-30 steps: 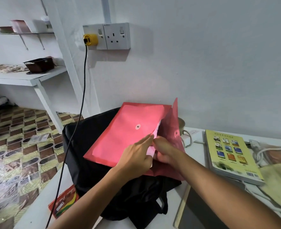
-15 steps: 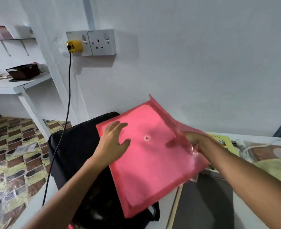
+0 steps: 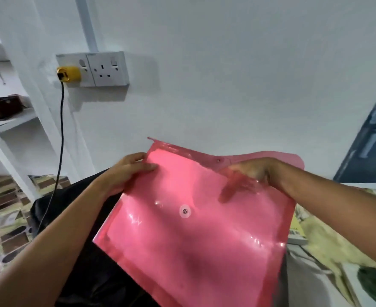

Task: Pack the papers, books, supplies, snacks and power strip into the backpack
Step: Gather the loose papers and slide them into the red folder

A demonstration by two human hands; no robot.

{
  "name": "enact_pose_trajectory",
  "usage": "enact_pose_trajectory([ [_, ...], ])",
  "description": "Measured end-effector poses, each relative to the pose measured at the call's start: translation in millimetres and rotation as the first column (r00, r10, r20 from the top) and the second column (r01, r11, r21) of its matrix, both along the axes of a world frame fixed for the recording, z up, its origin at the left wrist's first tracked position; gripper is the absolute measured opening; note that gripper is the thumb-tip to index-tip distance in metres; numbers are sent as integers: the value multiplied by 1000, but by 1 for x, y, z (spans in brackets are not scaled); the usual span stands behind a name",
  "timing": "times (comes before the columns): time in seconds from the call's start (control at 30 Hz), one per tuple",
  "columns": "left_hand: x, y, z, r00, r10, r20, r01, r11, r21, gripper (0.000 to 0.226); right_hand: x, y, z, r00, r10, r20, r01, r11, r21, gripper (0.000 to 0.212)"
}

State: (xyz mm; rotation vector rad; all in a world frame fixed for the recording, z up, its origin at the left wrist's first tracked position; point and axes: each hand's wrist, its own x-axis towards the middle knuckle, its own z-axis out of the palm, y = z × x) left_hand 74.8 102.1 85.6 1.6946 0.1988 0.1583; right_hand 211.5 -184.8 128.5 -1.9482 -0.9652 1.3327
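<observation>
Both hands are on a translucent pink plastic document envelope (image 3: 189,220), the kind with a snap button (image 3: 185,211) in the middle of the front. It's held up tilted over the black backpack (image 3: 87,251), which sits underneath and to the left, so the envelope isn't inside the bag yet. The left hand (image 3: 127,171) grips the upper left edge, thumb on the front face and fingers wrapped round behind. The right hand (image 3: 249,173) is at the open top right; its fingers look like they're tucked under the see-through flap (image 3: 271,157), since you can see them tinted pink through the plastic. Whether it's actually pinching the flap or just lying flat in there is hard to say, as that part is smeared and blurry. The flap stands open with its own snap half visible near the top edge.

On the wall behind there's a white double socket (image 3: 94,68) with a yellow plug (image 3: 68,73) in the left outlet and a black cord (image 3: 59,138) hanging down past the backpack. To the right, partly hidden by the envelope, the corner of a yellow book (image 3: 296,227) pokes out on the table. A dark tray (image 3: 2,107) sits on a white shelf at far left, with patterned floor tiles below.
</observation>
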Motion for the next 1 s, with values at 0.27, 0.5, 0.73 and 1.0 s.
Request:
enact_pose_trajectory([
  [0.27, 15, -47, 8, 984, -67, 164, 115, 945, -307, 61, 8, -26, 53, 942, 229, 247, -165, 953, -256, 12],
  [0.5, 26, -86, 4, 958, 161, 238, -62, 925, -375, 30, 44, -55, 71, 883, -247, 399, 183, 964, 191, 20],
  [0.73, 28, -90, 1, 940, 198, 277, -74, 913, -401, 16, 42, -60, 58, 631, -314, 709, 67, 933, 354, 33],
  [1.0, 17, -78, 24, 979, -12, 203, 122, 836, -535, 37, 40, -58, 50, 470, -354, 809, -47, 905, 423, 18],
])
